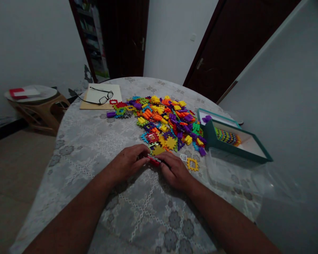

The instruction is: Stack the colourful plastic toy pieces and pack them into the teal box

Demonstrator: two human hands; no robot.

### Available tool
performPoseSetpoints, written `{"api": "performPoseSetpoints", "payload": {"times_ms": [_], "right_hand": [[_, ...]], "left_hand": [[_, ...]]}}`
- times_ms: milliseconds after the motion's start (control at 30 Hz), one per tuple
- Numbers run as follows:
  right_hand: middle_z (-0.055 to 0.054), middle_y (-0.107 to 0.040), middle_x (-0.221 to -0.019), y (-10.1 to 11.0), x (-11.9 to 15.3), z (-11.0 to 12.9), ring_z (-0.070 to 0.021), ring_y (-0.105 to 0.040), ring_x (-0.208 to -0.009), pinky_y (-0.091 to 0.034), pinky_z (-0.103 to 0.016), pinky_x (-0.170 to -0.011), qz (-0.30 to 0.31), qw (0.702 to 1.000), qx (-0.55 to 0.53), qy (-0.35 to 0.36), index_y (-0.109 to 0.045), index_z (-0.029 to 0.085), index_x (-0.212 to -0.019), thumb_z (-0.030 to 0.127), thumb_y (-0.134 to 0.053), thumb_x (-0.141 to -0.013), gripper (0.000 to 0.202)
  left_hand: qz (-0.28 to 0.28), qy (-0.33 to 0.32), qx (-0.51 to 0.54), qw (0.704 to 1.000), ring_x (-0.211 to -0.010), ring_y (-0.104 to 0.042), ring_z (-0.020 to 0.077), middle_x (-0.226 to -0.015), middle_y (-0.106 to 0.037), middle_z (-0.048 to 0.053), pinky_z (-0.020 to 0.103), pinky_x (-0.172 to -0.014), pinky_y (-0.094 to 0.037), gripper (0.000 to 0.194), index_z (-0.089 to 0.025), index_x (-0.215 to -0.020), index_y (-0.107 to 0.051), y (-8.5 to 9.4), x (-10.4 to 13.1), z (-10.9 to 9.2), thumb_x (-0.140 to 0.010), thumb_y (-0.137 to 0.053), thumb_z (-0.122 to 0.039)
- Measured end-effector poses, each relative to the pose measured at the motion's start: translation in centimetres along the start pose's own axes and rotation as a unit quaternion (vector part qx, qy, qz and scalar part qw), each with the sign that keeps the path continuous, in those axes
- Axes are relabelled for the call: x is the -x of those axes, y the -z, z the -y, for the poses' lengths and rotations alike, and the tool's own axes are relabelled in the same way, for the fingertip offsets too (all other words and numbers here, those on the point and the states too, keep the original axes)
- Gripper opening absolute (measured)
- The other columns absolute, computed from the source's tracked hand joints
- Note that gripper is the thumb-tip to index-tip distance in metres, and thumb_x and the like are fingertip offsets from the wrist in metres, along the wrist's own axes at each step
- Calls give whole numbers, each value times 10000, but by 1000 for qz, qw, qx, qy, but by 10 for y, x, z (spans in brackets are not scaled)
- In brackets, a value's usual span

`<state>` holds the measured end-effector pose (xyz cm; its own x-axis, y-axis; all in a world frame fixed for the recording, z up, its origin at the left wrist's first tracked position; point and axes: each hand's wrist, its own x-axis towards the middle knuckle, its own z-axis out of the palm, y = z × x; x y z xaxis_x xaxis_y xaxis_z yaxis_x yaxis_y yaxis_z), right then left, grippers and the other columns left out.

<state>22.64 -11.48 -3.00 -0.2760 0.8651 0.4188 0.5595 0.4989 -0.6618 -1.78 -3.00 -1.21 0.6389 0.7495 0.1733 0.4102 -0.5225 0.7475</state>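
Observation:
Between my hands is a small red plastic building piece [154, 161] with a greyish strip along its top edge. My left hand [134, 158] pinches its left end between thumb and fingers. On its other end, my right hand [174, 169] is closed, with the fingers curled over part of the piece. Just beyond the fingertips lies a pile of colourful interlocking blocks [161, 120], with yellow toothed squares [171, 143] at its near side. A yellow toothed frame [192, 164] and a small white window piece [183, 157] rest right of my right hand.
A green box [235, 148] holding a beaded coil stands at the right, beside a clear plastic container [228, 173]. Eyeglasses [103, 100] lie on a pad [91, 105] at the back left. A stool [37, 106] stands left of the cloth-covered table [79, 151].

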Motion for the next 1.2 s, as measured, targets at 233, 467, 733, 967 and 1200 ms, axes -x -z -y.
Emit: {"api": "performPoseSetpoints", "payload": {"times_ms": [233, 467, 733, 967, 1200], "right_hand": [[-98, -806, -1247, -1, 1, -3, -251, -767, -1164, -637, -432, -1040, -22, 1000, 6, -4, -745, 246, -1358, 147, -509, -1068, 388], [-199, -722, -1393, -12, -4, -24, -344, -705, -1299, -621, -522, -1111, -92, 976, 183, -72, -679, 200, -1460, 270, -653, -1066, 401], [-192, -678, -1382, -10, -5, -28, -336, -710, -1221, -642, -498, -1039, -45, 974, 208, -79, -675, 183, -1488, 208, -680, -1022, 466], [-109, -706, -1212, 1, -6, -24, -254, -725, -1058, -633, -402, -930, -79, 994, 71, -15, -752, 253, -1364, 120, -631, -1029, 380], [-54, -713, -1081, 0, -3, -9, -206, -719, -998, -595, -334, -874, -67, 997, -13, 45, -769, 268, -1263, 86, -617, -1058, 313]], "left_hand": [[14, -28, -23, 999, -1023, -749, 242, -1090, -795, 69, 399, -959, -595, 123, -245, -1082, -779, 1, 1, -3, -1028, -677, -287], [27, -26, -24, 999, -907, -715, 224, -1002, -783, 47, 361, -873, -552, 116, -241, -1053, -752, 2, 3, -7, -1054, -667, -319], [50, -16, -42, 998, -920, -703, 227, -1026, -767, 57, 363, -881, -529, 105, -220, -1062, -723, 4, 1, -10, -1073, -649, -294], [27, -45, -22, 998, -1034, -720, 239, -1122, -769, 57, 396, -992, -546, 75, -239, -1106, -740, 0, 2, -7, -1078, -678, -273], [15, -27, -6, 999, -1078, -747, 245, -1128, -801, 60, 409, -1013, -568, 106, -234, -1097, -757, 0, 2, -8, -1023, -702, -183]]}}
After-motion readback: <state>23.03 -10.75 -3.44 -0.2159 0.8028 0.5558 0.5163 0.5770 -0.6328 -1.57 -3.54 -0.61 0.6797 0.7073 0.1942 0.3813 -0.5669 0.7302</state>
